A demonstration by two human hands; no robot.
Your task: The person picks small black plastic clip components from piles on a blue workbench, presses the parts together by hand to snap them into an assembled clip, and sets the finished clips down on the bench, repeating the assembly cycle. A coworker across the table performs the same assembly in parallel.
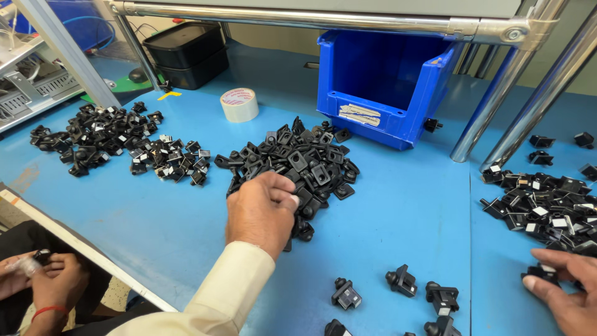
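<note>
My left hand (pixel 260 208) rests on the near edge of the middle heap of small black plastic parts (pixel 298 163), fingers curled into the parts; what it grips is hidden. My right hand (pixel 564 287) lies at the lower right, fingertips on a black part with a white patch (pixel 538 272) at the edge of the right-hand heap (pixel 547 205). Several finished-looking black parts (pixel 401 280) stand loose on the blue table (pixel 404 205) between my hands.
A blue plastic bin (pixel 379 87) stands behind the middle heap, beside a roll of tape (pixel 239 104) and stacked black trays (pixel 186 53). Two more heaps of black parts (pixel 118 140) lie left. Metal frame tubes (pixel 497 93) rise at right. Another person's hands (pixel 37 277) work at the lower left.
</note>
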